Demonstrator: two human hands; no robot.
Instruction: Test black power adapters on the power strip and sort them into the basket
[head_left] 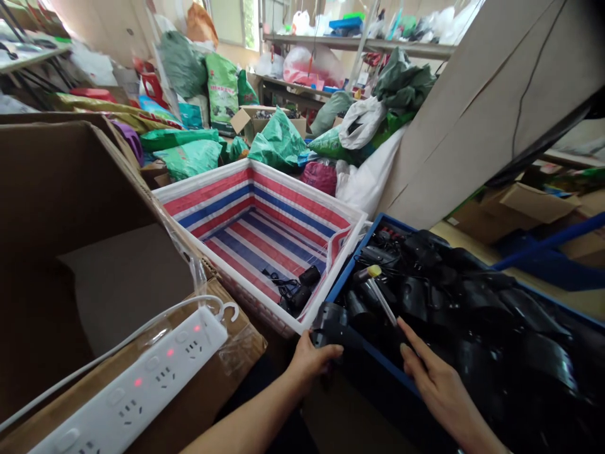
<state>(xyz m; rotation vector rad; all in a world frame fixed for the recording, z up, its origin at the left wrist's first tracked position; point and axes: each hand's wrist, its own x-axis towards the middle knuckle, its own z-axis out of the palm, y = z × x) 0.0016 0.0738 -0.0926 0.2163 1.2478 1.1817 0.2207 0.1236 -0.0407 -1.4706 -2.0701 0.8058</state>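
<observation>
My left hand (307, 362) is closed around a black plastic device (329, 323), its thumb lying across the lower side. The device's rounded end points up by the near corner of the white basket. In my right hand (432, 378) is a small hammer (382, 299) with a yellow-tipped head and a metal shaft. My fingers wrap its dark grip, and the head tilts up and left over a blue crate (338, 287). Many similar black devices (477, 302) fill that crate.
The white basket (283, 325), lined with striped cloth, holds black corded parts (302, 290). A lit power strip (155, 378) lies on cardboard beside an open carton (42, 164). Behind are green sacks (278, 142) and shelves (331, 41); a slanted panel (463, 113) leans at right.
</observation>
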